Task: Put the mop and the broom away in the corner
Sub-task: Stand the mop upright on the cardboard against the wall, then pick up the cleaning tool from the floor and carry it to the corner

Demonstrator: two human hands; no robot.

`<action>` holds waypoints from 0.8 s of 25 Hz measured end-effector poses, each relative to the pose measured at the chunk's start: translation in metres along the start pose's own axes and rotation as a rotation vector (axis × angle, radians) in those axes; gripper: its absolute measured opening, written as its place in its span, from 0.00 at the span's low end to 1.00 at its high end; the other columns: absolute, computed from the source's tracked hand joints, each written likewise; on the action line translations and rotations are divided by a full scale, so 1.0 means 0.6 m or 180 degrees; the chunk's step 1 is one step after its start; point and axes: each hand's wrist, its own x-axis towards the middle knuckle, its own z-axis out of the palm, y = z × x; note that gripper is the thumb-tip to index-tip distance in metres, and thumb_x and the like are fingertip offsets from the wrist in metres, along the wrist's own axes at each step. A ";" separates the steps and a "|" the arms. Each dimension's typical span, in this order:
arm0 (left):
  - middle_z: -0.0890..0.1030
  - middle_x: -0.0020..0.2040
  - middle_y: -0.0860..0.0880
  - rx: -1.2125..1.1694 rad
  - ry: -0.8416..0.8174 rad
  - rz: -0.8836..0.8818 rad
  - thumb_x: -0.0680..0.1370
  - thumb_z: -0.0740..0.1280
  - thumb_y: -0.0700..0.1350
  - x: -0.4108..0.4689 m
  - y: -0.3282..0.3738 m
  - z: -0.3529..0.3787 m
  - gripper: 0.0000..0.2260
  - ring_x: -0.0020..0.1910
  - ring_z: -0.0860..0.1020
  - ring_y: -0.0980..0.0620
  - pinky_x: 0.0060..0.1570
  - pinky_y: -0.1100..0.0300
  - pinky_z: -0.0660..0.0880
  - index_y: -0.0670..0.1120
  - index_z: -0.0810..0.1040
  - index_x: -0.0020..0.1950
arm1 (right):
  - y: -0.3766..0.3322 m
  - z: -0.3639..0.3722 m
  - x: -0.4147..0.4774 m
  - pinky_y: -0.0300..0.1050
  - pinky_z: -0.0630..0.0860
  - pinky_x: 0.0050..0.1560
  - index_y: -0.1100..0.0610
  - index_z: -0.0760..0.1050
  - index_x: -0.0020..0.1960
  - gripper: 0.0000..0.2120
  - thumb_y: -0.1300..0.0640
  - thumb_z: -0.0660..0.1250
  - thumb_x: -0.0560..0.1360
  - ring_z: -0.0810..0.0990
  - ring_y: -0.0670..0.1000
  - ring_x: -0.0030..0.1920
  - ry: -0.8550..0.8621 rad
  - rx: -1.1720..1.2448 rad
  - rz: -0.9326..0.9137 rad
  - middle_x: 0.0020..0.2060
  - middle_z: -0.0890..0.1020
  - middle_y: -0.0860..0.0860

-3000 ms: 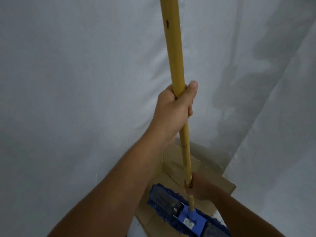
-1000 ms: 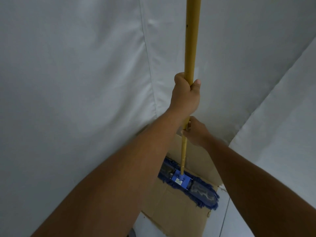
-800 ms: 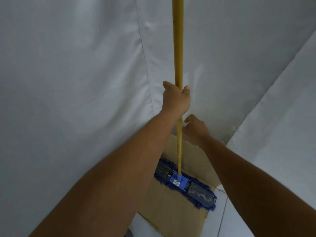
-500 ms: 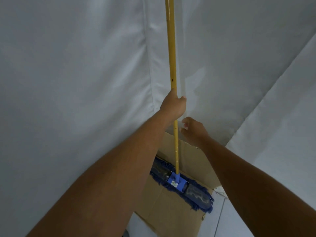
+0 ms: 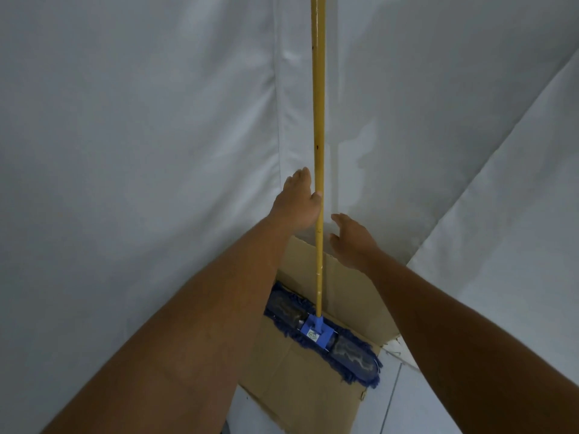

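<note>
The mop stands upright in the corner, its yellow handle leaning against the white cloth wall. Its blue fringed head lies flat on a sheet of cardboard. My left hand is beside the handle at mid height with its fingers stretched out, only the thumb side touching the wood. My right hand hovers open just right of the handle, a small gap away from it. No broom is in view.
White cloth hangs on the left and back, and another sheet slants in from the right, forming the corner. Pale floor tiles show to the right of the cardboard.
My left hand has loosened from a full grip on the handle to spread fingers. My right hand had let go earlier and stays open. The mop has settled upright against the corner.
</note>
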 end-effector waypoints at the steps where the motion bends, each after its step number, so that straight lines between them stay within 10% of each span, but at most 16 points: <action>1: 0.53 0.79 0.43 0.0108 0.0010 0.0062 0.82 0.54 0.46 -0.013 -0.003 -0.001 0.26 0.78 0.52 0.44 0.73 0.48 0.57 0.41 0.48 0.78 | 0.000 -0.003 -0.012 0.50 0.67 0.66 0.60 0.61 0.73 0.22 0.59 0.57 0.79 0.67 0.57 0.69 -0.0020 -0.0017 -0.0003 0.70 0.69 0.57; 10: 0.49 0.80 0.43 0.1205 0.0534 -0.0088 0.82 0.50 0.51 -0.258 -0.049 -0.067 0.27 0.78 0.46 0.43 0.76 0.48 0.49 0.42 0.46 0.78 | -0.065 -0.034 -0.138 0.57 0.59 0.73 0.53 0.55 0.75 0.26 0.55 0.57 0.79 0.56 0.55 0.76 -0.0218 -0.1107 -0.0767 0.77 0.58 0.53; 20: 0.49 0.80 0.44 0.1394 0.2021 -0.1984 0.82 0.46 0.54 -0.861 -0.091 -0.099 0.28 0.78 0.45 0.44 0.76 0.48 0.46 0.43 0.47 0.78 | -0.323 0.087 -0.509 0.58 0.46 0.75 0.55 0.50 0.76 0.27 0.51 0.53 0.80 0.44 0.56 0.77 0.0149 -0.1658 -0.3106 0.78 0.51 0.54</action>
